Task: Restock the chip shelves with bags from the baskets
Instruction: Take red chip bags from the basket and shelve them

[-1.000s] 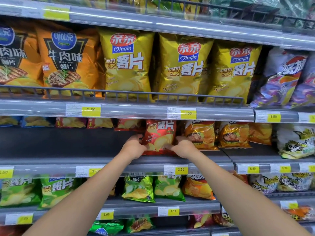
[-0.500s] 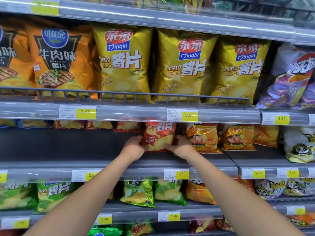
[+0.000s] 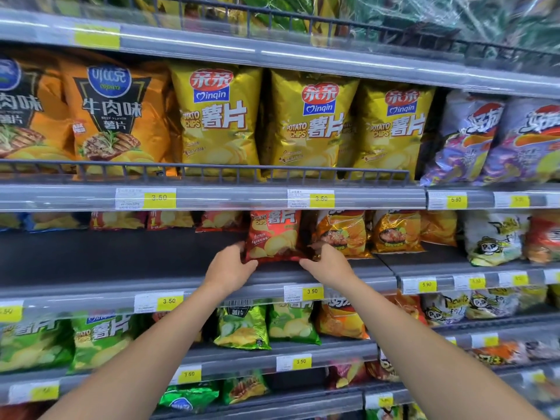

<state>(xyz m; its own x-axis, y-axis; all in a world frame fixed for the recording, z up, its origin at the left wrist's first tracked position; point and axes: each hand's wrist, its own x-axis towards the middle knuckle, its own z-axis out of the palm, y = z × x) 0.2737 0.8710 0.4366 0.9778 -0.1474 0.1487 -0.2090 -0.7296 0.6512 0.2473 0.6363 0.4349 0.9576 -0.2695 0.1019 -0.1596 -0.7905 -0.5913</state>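
A red potato chip bag [image 3: 274,234] stands upright near the front of the dark middle shelf [image 3: 121,262]. My left hand [image 3: 230,268] grips its lower left corner and my right hand [image 3: 327,263] grips its lower right corner. Both arms reach up from below. Further red bags [image 3: 169,219] lie at the back of the same shelf, to the left. No basket is in view.
Orange-gold bags [image 3: 345,231] stand right beside the red bag. Yellow bags [image 3: 218,119] and orange beef-flavour bags [image 3: 112,116] fill the shelf above behind a wire rail. Green bags [image 3: 242,325] sit on the shelf below. White and purple bags occupy the right section.
Both hands keep holding the red bag at its lower corners. The bag sits slightly further forward on the shelf, and my view has shifted a little.
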